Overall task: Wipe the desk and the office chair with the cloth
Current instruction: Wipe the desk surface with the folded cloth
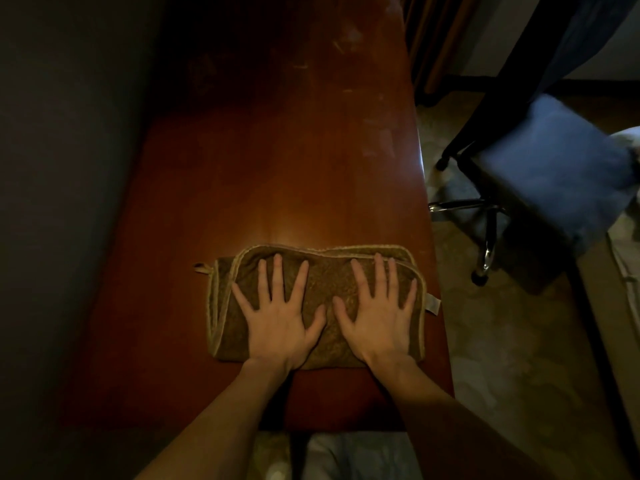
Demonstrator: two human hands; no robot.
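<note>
- A dim room: a long reddish-brown wooden bench [277, 150] runs away from the camera, with a dark wall [69, 168] along its left side and patterned carpet [502, 341] on its right
- A folded brown cloth [325, 282] with pale edging lies flat on the near part of the bench, close to its right edge; a small hanging loop [200, 268] sticks out at the cloth's left end and a white label [433, 303] at its right
- The left hand [277, 317] presses palm-down on the left half of the cloth, fingers straight and spread
- The right hand [377, 317] lies palm-down on the right half, fingers likewise spread; the two thumbs nearly meet over the middle of the cloth
- The office chair [554, 174], its seat blue, stands on the carpet to the right of the bench and apart from it, its chrome-spoked wheeled base [485, 216] showing below the seat
- Faint pale smears [349, 43] mark the far end of the bench top
</note>
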